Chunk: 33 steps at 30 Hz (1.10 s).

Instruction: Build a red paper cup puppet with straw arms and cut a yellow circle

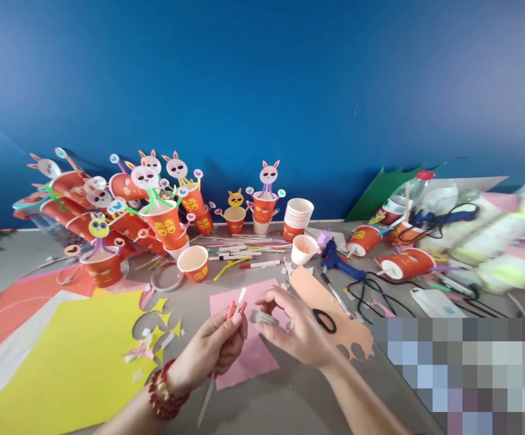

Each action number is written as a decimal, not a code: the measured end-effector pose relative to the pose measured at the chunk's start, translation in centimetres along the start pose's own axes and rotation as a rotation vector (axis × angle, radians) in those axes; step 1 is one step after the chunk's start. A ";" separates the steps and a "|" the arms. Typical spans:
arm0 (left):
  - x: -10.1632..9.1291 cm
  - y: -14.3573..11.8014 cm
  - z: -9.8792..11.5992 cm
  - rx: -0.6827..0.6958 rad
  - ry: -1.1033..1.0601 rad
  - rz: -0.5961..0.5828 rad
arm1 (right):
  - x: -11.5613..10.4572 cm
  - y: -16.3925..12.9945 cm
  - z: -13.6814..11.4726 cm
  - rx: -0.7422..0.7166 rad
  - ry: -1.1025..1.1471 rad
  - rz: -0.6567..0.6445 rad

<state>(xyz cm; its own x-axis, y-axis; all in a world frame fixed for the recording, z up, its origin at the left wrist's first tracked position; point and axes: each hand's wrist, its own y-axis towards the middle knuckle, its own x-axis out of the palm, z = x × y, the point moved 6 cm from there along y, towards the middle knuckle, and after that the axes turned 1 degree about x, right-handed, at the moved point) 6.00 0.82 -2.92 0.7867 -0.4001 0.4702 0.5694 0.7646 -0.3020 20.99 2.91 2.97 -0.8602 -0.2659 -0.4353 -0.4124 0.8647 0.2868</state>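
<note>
My left hand (223, 341), with a red bead bracelet at its wrist, is closed around red-and-white strips (243, 297). Their tips stick up above the thumb. A thin pale strip (205, 402) hangs out below the same hand. Just to the right, my right hand (296, 326) pinches a small greyish roll of tape (264, 318), smeared by motion, between thumb and fingers. Both hands are over a pink paper sheet (262, 362). Black-handled scissors (324, 321) lie on peach paper (305, 281) beyond my right hand.
Red paper cups with rabbit faces (160, 223) crowd the back left. A cup stack (297, 217) stands mid-back. Yellow paper (72, 362) covers the left. A blue glue gun (337, 260), black cables (380, 296) and a bottle (418, 187) are at right, with several pens (260, 264) centrally.
</note>
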 end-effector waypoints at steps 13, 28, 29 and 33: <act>-0.3 -0.3 0.4 0.061 -0.016 0.048 | 0.1 0.1 0.0 0.011 -0.084 0.007; 0.2 -1.2 2.0 -0.042 0.037 -0.037 | 2.1 0.2 1.3 0.102 0.116 -0.098; 0.4 -1.4 2.2 -0.049 0.055 -0.039 | 1.9 0.1 1.1 0.104 0.086 -0.096; 0.8 -2.2 3.3 -0.066 0.142 -0.021 | -0.4 -1.1 0.5 0.188 -0.152 -0.045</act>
<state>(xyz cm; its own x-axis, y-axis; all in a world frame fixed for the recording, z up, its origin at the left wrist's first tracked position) 4.57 0.49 0.82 0.7973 -0.4868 0.3569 0.5972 0.7219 -0.3495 21.98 2.33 2.39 -0.7812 -0.2507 -0.5717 -0.3739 0.9213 0.1069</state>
